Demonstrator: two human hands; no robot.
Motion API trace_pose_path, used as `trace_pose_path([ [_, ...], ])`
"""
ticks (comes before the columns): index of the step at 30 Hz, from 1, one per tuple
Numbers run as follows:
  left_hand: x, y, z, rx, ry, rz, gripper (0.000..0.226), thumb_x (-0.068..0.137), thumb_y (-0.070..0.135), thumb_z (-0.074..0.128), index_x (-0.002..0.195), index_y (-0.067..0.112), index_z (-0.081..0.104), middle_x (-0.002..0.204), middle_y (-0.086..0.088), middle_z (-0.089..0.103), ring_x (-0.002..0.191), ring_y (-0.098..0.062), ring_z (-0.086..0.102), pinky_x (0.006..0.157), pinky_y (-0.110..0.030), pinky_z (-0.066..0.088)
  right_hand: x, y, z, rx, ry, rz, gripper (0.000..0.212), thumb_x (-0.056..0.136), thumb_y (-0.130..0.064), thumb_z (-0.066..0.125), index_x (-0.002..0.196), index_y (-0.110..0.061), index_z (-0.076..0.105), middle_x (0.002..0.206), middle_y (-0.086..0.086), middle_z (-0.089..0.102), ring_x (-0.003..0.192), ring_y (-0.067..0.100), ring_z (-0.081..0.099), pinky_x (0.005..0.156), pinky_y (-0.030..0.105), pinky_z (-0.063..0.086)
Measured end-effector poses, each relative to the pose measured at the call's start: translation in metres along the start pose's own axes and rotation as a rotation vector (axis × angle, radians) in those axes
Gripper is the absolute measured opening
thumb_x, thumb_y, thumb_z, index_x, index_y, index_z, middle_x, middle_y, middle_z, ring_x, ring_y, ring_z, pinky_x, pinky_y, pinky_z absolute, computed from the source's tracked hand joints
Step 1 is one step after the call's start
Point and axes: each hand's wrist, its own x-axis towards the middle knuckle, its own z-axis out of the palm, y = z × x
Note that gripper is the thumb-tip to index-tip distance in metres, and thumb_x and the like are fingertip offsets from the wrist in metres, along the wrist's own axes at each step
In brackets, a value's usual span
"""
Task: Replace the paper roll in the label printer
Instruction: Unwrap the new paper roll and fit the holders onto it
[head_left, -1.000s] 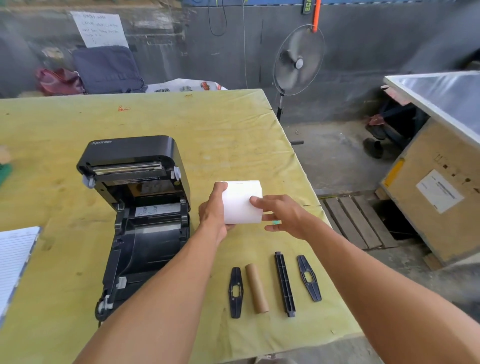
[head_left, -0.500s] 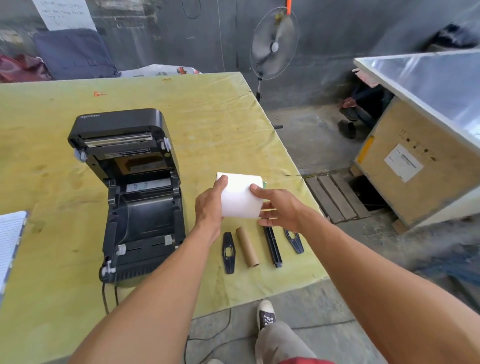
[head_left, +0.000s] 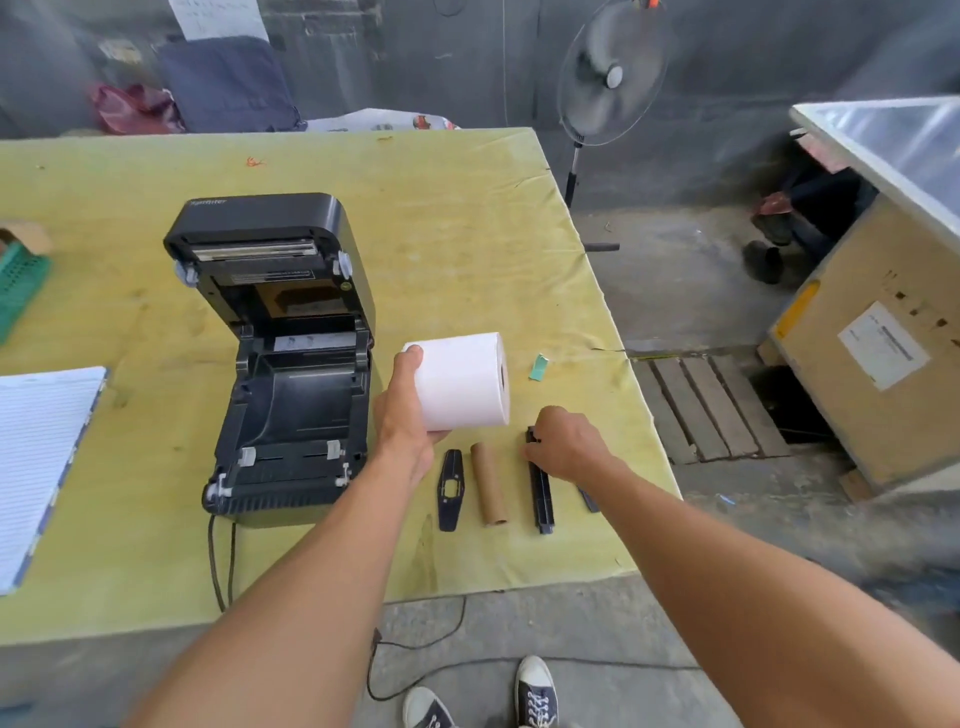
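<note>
The left hand (head_left: 405, 415) holds the white roll (head_left: 462, 382) above the table (head_left: 467, 218), thumb on top and fingers curled beneath, the roll's axis lying left to right with the core hole facing right. The right hand (head_left: 569, 444) is knuckles up, fingers curled down over the far end of the black spindle (head_left: 541, 493), thumb against its side. The spindle lies on the table close to the near edge, towards the right corner. Just left of it lies the cardboard core (head_left: 488, 483), then a black guide (head_left: 449, 488); a second guide (head_left: 589, 500) shows partly from under the right forearm. The printer (head_left: 285, 364) stands left of the roll, lid raised, bay bare. A green scrap (head_left: 539, 366) lies by the right edge; a notepad (head_left: 41, 457) lies at the left edge
</note>
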Motion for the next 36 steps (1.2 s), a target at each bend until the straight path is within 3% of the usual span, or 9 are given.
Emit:
trace_pose_path([
  [6,-0.01,-0.006,-0.011,-0.026,0.052,-0.002,0.04,0.078,0.053,0.066,0.106,0.026,0.065,0.104,-0.005,0.071,0.092,-0.029,0.068,0.08,-0.047,0.054,0.002,-0.003,0.019,-0.081,0.031,-0.05,0.027,0.09,-0.008,0.055,0.099,-0.011,0.03,0.078,0.008,0.048,0.067,0.029,0.05,0.058,0.035,0.038],
  [8,-0.012,-0.006,-0.013,-0.04,0.051,0.003,0.041,0.074,0.054,0.068,0.104,0.026,0.066,0.103,-0.005,0.072,0.092,-0.029,0.068,0.08,-0.047,0.054,0.004,-0.001,0.019,-0.042,0.023,-0.048,0.027,0.088,-0.005,0.052,0.1,-0.011,0.028,0.076,0.008,0.048,0.06,0.024,0.045,0.055,0.034,0.036],
  [11,-0.013,-0.003,-0.011,-0.056,0.051,0.005,0.039,0.077,0.054,0.069,0.104,0.026,0.065,0.103,-0.006,0.072,0.092,-0.03,0.068,0.081,-0.048,0.053,0.007,0.0,0.004,0.064,0.042,-0.009,0.032,0.087,-0.01,0.056,0.111,-0.012,0.035,0.077,0.005,0.048,0.071,0.03,0.051,0.062,0.033,0.04],
  [14,-0.012,0.005,-0.003,-0.073,0.051,0.008,0.031,0.082,0.049,0.068,0.102,0.025,0.065,0.102,-0.006,0.071,0.09,-0.029,0.067,0.076,-0.043,0.052,0.015,-0.003,-0.029,0.269,0.125,0.07,0.04,0.084,-0.015,0.061,0.119,-0.015,0.043,0.085,0.005,0.055,0.081,0.031,0.06,0.067,0.036,0.05],
  [18,-0.014,0.019,0.01,-0.096,0.082,0.01,0.028,0.084,0.046,0.069,0.098,0.022,0.063,0.095,-0.005,0.071,0.081,-0.027,0.068,0.072,-0.039,0.053,0.016,-0.018,-0.082,0.819,0.429,0.17,0.04,0.08,-0.016,0.063,0.113,-0.025,0.042,0.092,0.005,0.059,0.089,0.034,0.069,0.081,0.05,0.06],
  [23,-0.019,0.032,0.034,-0.07,0.125,-0.011,0.027,0.085,0.043,0.07,0.083,0.018,0.059,0.083,-0.004,0.067,0.068,-0.021,0.065,0.078,-0.041,0.055,-0.003,-0.037,-0.112,1.31,0.648,0.219,0.046,0.089,-0.01,0.064,0.125,-0.026,0.04,0.089,-0.002,0.052,0.091,0.03,0.071,0.083,0.044,0.061],
  [27,-0.024,0.042,0.051,-0.064,0.117,-0.029,0.033,0.081,0.047,0.071,0.082,0.017,0.058,0.084,-0.005,0.067,0.069,-0.023,0.065,0.078,-0.04,0.056,-0.015,-0.049,-0.111,1.463,0.679,0.241,0.049,0.091,-0.007,0.065,0.129,-0.026,0.04,0.086,-0.005,0.047,0.091,0.029,0.069,0.082,0.041,0.06],
  [31,-0.022,0.052,0.06,-0.038,0.134,-0.024,0.038,0.076,0.052,0.072,0.082,0.017,0.059,0.085,-0.004,0.067,0.07,-0.023,0.066,0.079,-0.04,0.058,-0.023,-0.051,-0.114,1.586,0.683,0.266,0.053,0.089,-0.009,0.069,0.13,-0.027,0.04,0.097,0.001,0.053,0.085,0.026,0.073,0.066,0.029,0.059],
  [36,-0.024,0.059,0.066,-0.04,0.105,-0.032,0.037,0.075,0.051,0.072,0.079,0.018,0.058,0.085,-0.004,0.067,0.071,-0.024,0.066,0.08,-0.041,0.058,-0.029,-0.051,-0.113,1.65,0.698,0.251,0.055,0.088,-0.006,0.073,0.13,-0.022,0.041,0.114,0.009,0.056,0.076,0.019,0.069,0.074,0.031,0.063],
])
